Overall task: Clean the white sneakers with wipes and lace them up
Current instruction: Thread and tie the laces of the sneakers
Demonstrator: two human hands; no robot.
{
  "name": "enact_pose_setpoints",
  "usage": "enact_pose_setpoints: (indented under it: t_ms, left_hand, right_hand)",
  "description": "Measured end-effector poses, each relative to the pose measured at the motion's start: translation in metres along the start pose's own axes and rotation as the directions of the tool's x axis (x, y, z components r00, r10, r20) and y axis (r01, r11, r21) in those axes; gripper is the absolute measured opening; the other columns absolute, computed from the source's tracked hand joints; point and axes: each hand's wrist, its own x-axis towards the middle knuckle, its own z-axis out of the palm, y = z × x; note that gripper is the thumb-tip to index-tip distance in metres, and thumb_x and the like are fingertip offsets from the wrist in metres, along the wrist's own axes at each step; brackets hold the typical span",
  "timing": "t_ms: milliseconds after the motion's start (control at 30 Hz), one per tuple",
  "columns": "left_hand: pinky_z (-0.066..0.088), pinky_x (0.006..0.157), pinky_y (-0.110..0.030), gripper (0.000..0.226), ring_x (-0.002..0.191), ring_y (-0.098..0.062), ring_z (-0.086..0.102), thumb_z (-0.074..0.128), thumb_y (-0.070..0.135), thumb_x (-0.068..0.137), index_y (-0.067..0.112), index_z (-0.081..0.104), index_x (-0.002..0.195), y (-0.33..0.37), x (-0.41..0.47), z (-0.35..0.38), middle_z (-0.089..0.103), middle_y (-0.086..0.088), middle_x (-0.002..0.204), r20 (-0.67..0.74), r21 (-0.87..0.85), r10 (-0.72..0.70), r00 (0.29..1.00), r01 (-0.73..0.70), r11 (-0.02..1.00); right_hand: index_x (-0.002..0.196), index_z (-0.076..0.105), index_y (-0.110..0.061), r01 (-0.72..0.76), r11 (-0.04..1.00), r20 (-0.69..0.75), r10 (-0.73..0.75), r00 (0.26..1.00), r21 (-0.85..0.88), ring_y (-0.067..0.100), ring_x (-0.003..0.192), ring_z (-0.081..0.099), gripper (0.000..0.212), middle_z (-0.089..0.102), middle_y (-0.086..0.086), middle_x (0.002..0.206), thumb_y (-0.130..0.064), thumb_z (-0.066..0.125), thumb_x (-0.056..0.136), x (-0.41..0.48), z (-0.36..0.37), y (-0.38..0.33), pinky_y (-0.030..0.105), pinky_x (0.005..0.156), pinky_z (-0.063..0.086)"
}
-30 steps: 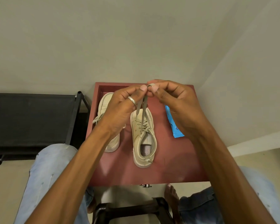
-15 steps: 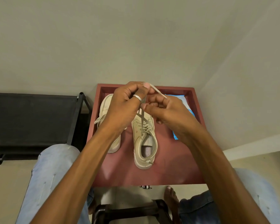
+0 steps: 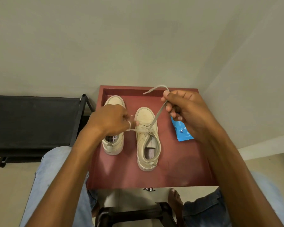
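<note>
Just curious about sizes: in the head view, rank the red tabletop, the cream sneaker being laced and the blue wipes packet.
Largest first:
Red tabletop
cream sneaker being laced
blue wipes packet, though the right hand hides part of it.

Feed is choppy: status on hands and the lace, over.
Left hand pinches one end of the lace, low beside the sneaker. Right hand holds the other end raised, taut. Nothing blocking.

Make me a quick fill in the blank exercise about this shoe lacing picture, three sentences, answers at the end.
1. The right hand holds up one end of the ___.
2. The wipes pack beside the sneaker being laced is ___.
3. That sneaker and the other sneaker stand on a ___ table.
Missing words: lace; blue; red.
</note>
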Motion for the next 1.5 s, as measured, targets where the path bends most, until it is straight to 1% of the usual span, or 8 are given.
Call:
enact_pose_setpoints:
  t_ms: [200,400,533,633,767,900,1233,1500]
  left_hand:
    - [0.046,0.065,-0.030,0.027,0.071,-0.014,0.058,0.065,0.045,0.094,0.025,0.072,0.078,0.007,-0.003,0.007,0.059,0.011,0.068,0.260,0.228,-0.023,0.965,-0.038,0.973]
    - [0.048,0.074,-0.017,0.022,0.082,0.009,0.066,0.060,0.030,0.103,0.023,0.073,0.087,0.008,0.000,0.010,0.070,0.024,0.074,0.109,-0.537,0.122,0.986,-0.045,0.842]
    - [0.052,0.097,-0.030,0.022,0.113,-0.012,0.067,0.055,0.023,0.101,0.017,0.075,0.102,0.023,0.002,0.018,0.076,0.001,0.107,0.086,-0.661,0.207,0.975,-0.099,0.744]
    - [0.047,0.079,-0.018,0.029,0.086,0.008,0.062,0.045,0.015,0.104,0.012,0.073,0.095,0.032,-0.004,0.021,0.071,0.018,0.089,0.115,-0.722,0.217,0.969,-0.069,0.689]
    - [0.040,0.075,-0.025,0.046,0.078,-0.002,0.055,0.042,0.047,0.107,0.019,0.070,0.083,0.028,-0.002,0.021,0.064,0.011,0.085,0.120,-0.738,0.111,0.987,0.014,0.675]
    - [0.043,0.080,-0.023,0.033,0.079,0.009,0.063,0.052,0.034,0.105,0.016,0.071,0.085,0.021,-0.003,0.020,0.075,0.015,0.088,0.067,-0.734,0.142,0.988,-0.048,0.677]
    - [0.039,0.069,-0.036,0.031,0.070,-0.022,0.046,0.062,0.041,0.099,0.022,0.075,0.078,0.013,-0.005,0.022,0.061,-0.032,0.082,-0.025,-0.677,0.057,0.998,-0.059,0.734]
    - [0.051,0.068,-0.048,0.033,0.063,-0.016,0.053,0.071,0.047,0.092,0.019,0.073,0.074,0.015,-0.004,0.024,0.067,-0.015,0.075,-0.139,-0.591,0.024,0.990,-0.102,0.800]
  right_hand:
    - [0.087,0.070,-0.004,0.056,0.997,-0.026,-0.055,0.998,0.044,0.012,0.050,0.046,0.025,0.059,0.006,0.064,-0.027,0.062,0.094,0.001,0.000,0.000,0.020,0.044,0.030]
    - [0.085,0.068,-0.002,0.110,0.994,0.092,-0.109,0.990,0.001,0.014,0.052,0.048,0.024,0.065,0.008,0.064,-0.021,0.059,0.096,-0.004,0.006,-0.001,0.021,0.045,0.031]
    - [0.086,0.069,0.002,0.167,0.985,0.261,-0.151,0.953,-0.037,0.019,0.055,0.049,0.024,0.072,0.015,0.074,-0.015,0.055,0.096,-0.011,0.014,-0.004,0.023,0.048,0.033]
    - [0.099,0.069,0.000,0.197,0.980,0.194,-0.186,0.963,-0.039,0.024,0.073,0.063,0.019,0.075,0.012,0.095,-0.010,0.053,0.097,-0.009,0.019,0.001,0.019,0.057,0.041]
    - [0.117,0.064,-0.007,0.139,0.988,0.096,-0.132,0.987,-0.072,0.011,0.102,0.068,0.023,0.072,0.004,0.113,-0.005,0.057,0.095,-0.001,0.024,0.021,0.012,0.073,0.048]
    - [0.122,0.061,-0.006,0.020,0.997,0.152,-0.008,0.988,-0.076,0.018,0.099,0.070,0.029,0.072,0.006,0.112,0.001,0.057,0.094,0.005,0.033,0.038,0.024,0.082,0.056]
    - [0.118,0.062,-0.009,-0.005,0.978,0.196,0.046,0.980,-0.206,0.028,0.100,0.069,0.039,0.073,0.009,0.104,0.005,0.070,0.082,0.003,0.032,0.040,0.035,0.089,0.057]
    - [0.113,0.067,-0.016,-0.018,0.951,0.238,0.095,0.967,-0.310,0.033,0.088,0.068,0.040,0.069,0.022,0.095,0.005,0.056,0.081,0.002,0.030,0.039,0.050,0.090,0.051]
